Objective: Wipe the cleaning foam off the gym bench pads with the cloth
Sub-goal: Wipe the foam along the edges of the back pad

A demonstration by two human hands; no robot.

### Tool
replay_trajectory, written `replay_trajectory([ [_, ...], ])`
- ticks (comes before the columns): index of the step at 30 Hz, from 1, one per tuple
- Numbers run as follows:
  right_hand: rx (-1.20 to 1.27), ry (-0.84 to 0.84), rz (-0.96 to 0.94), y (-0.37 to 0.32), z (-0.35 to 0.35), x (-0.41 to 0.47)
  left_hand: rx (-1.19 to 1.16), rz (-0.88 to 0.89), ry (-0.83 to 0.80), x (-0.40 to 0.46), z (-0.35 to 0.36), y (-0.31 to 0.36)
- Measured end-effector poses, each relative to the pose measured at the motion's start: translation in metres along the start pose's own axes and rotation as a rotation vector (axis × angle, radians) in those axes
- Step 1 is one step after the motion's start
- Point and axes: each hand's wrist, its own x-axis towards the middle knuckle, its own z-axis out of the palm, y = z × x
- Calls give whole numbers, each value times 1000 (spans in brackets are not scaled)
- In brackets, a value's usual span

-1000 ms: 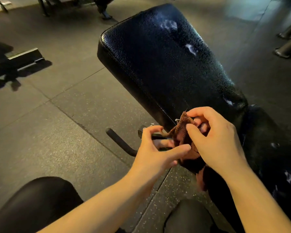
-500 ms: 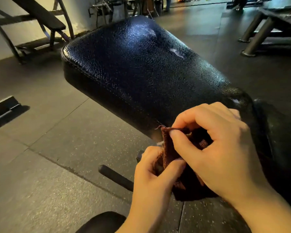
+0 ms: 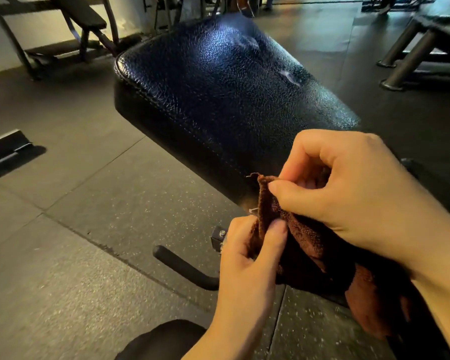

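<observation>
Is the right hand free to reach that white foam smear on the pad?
Probably yes: nothing lies between the right hand and the foam smear on the pad, though it pinches the cloth.

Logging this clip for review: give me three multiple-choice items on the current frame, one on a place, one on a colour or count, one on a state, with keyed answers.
1. Where is the cloth?
A. flat on the bench pad
B. held in front of the pad's near end
C. on the floor

2. How many white foam smears show on the bench pad?
A. none
B. two
C. five

3. How is the cloth held?
A. by both hands
B. by the left hand only
C. by neither hand

Key: 1 B, it hangs off the pad; 2 B, two pale patches near the far end; 3 A, left hand and right hand pinch it.
</observation>
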Motion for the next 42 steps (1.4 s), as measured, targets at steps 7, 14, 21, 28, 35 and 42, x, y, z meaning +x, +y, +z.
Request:
replay_trajectory([
  [7,-28,-107,5,7,-6,0,12,24,-41,0,1,-10],
  [14,-76,-38,21,11,-5,-18,43,-10,-146,-7,6,-10],
  [21,-39,-14,88,22,-8,-40,97,-80,-196,-14,13,-16],
  [28,15,46,194,42,-10,-74,149,-133,-271,-24,21,-12],
  [35,8,184,317,55,-31,-106,827,469,-265,-32,14,21],
  [42,284,573,87,-1,23,-107,1271,1031,-138,24,35,107],
])
